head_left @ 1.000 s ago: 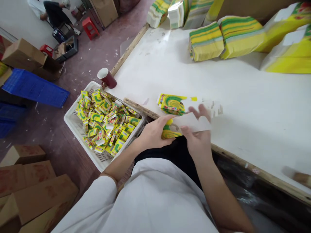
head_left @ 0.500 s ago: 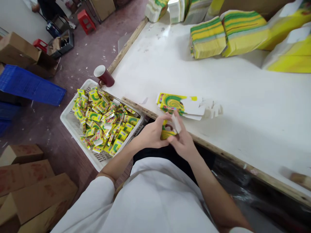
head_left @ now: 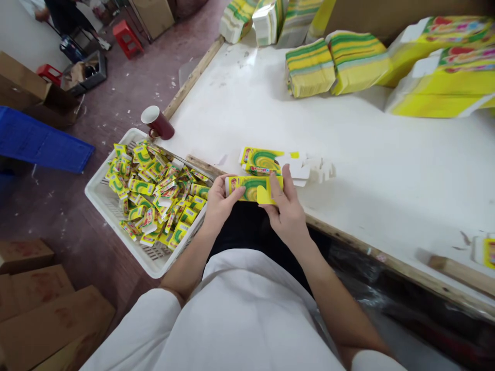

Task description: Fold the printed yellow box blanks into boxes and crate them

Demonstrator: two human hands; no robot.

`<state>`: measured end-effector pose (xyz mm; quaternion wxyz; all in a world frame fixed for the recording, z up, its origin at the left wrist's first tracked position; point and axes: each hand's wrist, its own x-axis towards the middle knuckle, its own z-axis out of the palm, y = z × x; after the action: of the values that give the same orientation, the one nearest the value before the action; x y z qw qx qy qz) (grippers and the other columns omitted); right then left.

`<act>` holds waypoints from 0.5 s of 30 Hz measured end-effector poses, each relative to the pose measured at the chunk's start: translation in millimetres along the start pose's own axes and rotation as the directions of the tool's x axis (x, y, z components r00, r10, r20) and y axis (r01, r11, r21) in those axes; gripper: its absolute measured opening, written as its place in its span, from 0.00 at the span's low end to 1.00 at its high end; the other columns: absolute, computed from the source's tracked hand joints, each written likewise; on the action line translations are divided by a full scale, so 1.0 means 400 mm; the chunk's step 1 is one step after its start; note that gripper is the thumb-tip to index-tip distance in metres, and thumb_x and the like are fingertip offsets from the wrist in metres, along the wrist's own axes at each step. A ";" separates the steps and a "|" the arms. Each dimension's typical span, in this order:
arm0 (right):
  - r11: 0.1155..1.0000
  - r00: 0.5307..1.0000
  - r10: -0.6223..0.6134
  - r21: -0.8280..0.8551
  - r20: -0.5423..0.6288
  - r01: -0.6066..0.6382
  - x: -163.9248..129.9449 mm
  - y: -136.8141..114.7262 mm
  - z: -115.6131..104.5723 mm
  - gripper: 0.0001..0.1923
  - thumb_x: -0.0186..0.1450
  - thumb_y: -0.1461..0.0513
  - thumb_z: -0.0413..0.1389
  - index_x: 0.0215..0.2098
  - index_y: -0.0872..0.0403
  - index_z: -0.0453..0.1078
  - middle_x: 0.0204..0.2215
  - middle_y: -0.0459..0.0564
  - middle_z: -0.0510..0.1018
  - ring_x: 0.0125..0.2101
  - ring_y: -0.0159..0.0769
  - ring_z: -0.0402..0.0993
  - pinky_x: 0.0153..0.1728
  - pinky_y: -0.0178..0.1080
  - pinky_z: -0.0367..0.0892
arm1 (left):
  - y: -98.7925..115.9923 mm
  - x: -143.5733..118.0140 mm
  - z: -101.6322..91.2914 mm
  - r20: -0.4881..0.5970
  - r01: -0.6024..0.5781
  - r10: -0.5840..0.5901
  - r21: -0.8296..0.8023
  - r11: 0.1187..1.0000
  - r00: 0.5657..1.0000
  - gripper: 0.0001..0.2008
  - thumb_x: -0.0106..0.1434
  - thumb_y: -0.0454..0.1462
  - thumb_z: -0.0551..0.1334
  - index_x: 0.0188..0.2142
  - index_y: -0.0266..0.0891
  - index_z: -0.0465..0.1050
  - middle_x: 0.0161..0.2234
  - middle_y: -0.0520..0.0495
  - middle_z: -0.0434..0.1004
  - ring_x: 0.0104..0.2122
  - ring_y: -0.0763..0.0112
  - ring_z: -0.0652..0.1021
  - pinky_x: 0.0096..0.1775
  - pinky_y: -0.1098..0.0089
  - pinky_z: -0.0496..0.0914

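Note:
My left hand point(head_left: 217, 203) and my right hand point(head_left: 285, 211) together hold a small yellow and green carton point(head_left: 249, 188) just over the near edge of the white table point(head_left: 386, 154). The carton is folded into a box shape, with a yellow flap under my right thumb. Just beyond it on the table lies a short stack of flat carton blanks point(head_left: 270, 161), printed side up at the left, white tabs at the right. To my left a white plastic basket point(head_left: 112, 206) holds several folded yellow and green cartons point(head_left: 154, 190).
A dark red mug point(head_left: 157, 123) stands at the table's left corner. Bundles of flat yellow and green blanks point(head_left: 332, 64) line the far side. Brown cardboard boxes point(head_left: 46, 309) sit on the floor at lower left, a blue crate point(head_left: 42, 141) farther left, red stools beyond.
The flat blank that my hands held near my lap has been folded into a box and raised to the table edge. The view has shifted slightly to the right.

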<state>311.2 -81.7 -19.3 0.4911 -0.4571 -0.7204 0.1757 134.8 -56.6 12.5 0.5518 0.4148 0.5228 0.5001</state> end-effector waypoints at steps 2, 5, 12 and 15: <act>0.999 0.999 -0.044 -0.011 0.006 0.044 0.004 -0.005 -0.010 0.36 0.70 0.65 0.58 0.72 0.36 0.55 0.75 0.46 0.45 0.71 0.47 0.53 0.63 0.47 0.68 | 0.012 0.002 0.000 -0.013 0.002 -0.002 -0.037 0.999 1.000 0.26 0.52 0.45 0.76 0.44 0.36 0.70 0.37 0.49 0.79 0.35 0.73 0.79 0.39 0.73 0.74; 0.999 0.997 -0.049 0.018 0.051 0.048 0.016 -0.005 -0.038 0.26 0.67 0.65 0.61 0.62 0.42 0.71 0.73 0.49 0.53 0.66 0.50 0.64 0.57 0.47 0.75 | 0.022 0.004 0.003 -0.034 0.043 -0.047 -0.107 0.993 0.998 0.27 0.49 0.43 0.77 0.43 0.36 0.71 0.35 0.49 0.80 0.33 0.73 0.80 0.37 0.73 0.75; 0.998 0.979 -0.030 0.066 0.203 0.017 0.041 0.001 -0.073 0.15 0.67 0.63 0.62 0.52 0.50 0.77 0.69 0.55 0.62 0.65 0.53 0.66 0.57 0.53 0.74 | 0.021 0.010 0.013 -0.078 0.085 -0.102 -0.197 0.977 0.992 0.27 0.44 0.40 0.79 0.40 0.35 0.72 0.32 0.50 0.80 0.28 0.76 0.78 0.34 0.74 0.75; 0.997 0.981 0.017 0.074 0.195 -0.032 0.043 0.000 -0.059 0.13 0.65 0.64 0.63 0.49 0.52 0.78 0.67 0.59 0.64 0.64 0.53 0.68 0.58 0.54 0.73 | 0.021 0.015 0.006 -0.093 0.073 -0.091 -0.181 0.981 0.992 0.26 0.45 0.40 0.79 0.40 0.35 0.73 0.30 0.51 0.79 0.27 0.77 0.77 0.32 0.76 0.74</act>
<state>330.0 -72.1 0.8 0.4335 -0.4275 -0.7519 0.2532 136.1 -49.1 19.9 0.5797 0.3165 0.5198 0.5419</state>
